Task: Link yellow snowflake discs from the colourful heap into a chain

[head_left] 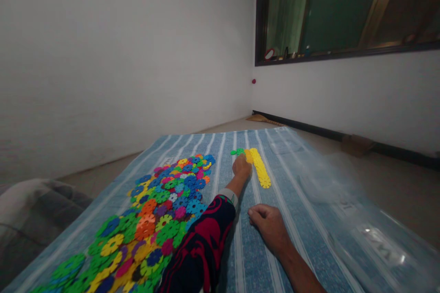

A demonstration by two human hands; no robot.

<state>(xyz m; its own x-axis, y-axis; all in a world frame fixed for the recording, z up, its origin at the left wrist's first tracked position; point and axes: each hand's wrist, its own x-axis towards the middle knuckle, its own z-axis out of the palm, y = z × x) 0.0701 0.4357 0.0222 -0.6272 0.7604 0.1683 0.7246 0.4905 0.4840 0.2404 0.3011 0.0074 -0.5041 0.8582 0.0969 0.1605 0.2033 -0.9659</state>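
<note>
My left hand [242, 165] reaches out over the cloth with curled fingers, at the near end of a short row of orange-yellow notched plastic discs [248, 155]. Its fingertips are hidden, so whatever they grip does not show. Beside it, to the right, runs a longer row of overlapping yellow notched discs [261, 169]. Green notched discs [239, 151] lie just beyond the hand. My right hand [270, 225] rests closer to me, thumb and fingers pinched together, and no disc shows in it.
A large spread of mixed-colour notched discs [165, 210] covers the left side of the blue striped cloth [275, 265]. Clear plastic bags [374, 233] lie along the right. Grey fabric [37, 224] bulges at the left edge. Walls and a window [343, 9] stand behind.
</note>
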